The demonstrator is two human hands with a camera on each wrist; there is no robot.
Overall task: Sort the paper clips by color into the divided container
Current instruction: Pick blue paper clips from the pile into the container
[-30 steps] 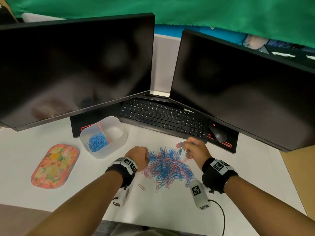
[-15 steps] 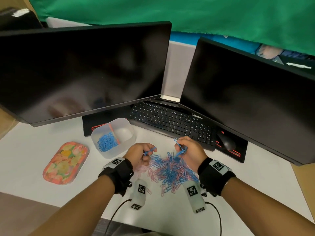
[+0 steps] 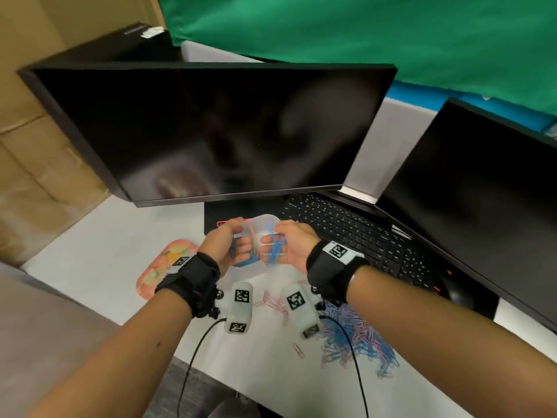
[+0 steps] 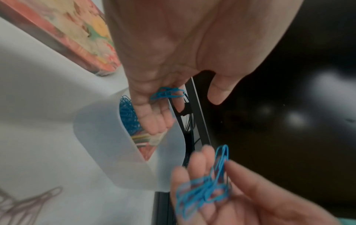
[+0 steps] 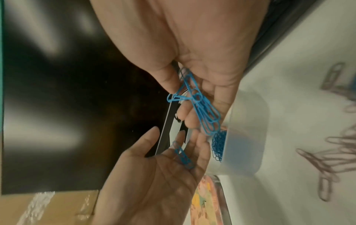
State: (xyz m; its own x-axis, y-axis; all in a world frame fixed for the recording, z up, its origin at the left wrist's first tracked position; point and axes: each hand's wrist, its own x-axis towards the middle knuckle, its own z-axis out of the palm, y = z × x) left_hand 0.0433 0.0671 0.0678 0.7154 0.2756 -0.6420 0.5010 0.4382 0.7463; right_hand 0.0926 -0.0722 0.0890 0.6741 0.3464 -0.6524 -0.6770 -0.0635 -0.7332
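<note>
Both hands hover over the translucent divided container (image 3: 261, 220) in front of the left monitor. My left hand (image 3: 238, 245) is palm up with relaxed fingers, and a few blue clips (image 4: 167, 93) lie loose at the base of its fingers above the compartment of blue clips (image 4: 128, 115). Beside it, my right hand (image 3: 277, 245) pinches a bunch of blue paper clips (image 5: 200, 106) between thumb and fingers; they dangle over the container's rim (image 5: 244, 137). The mixed pile of blue and pink clips (image 3: 355, 336) lies on the white table below my right forearm.
A floral tray (image 3: 153, 276) lies left of the container. Several pink clips (image 3: 271, 303) and one stray clip (image 3: 298, 350) lie near the table's front. A keyboard (image 3: 346, 227) and mouse (image 3: 458, 294) sit to the right, under two dark monitors (image 3: 211, 128).
Both hands have left the pile and moved left to the container, carrying blue clips. The left hand's fingers have opened. The head view has swung left.
</note>
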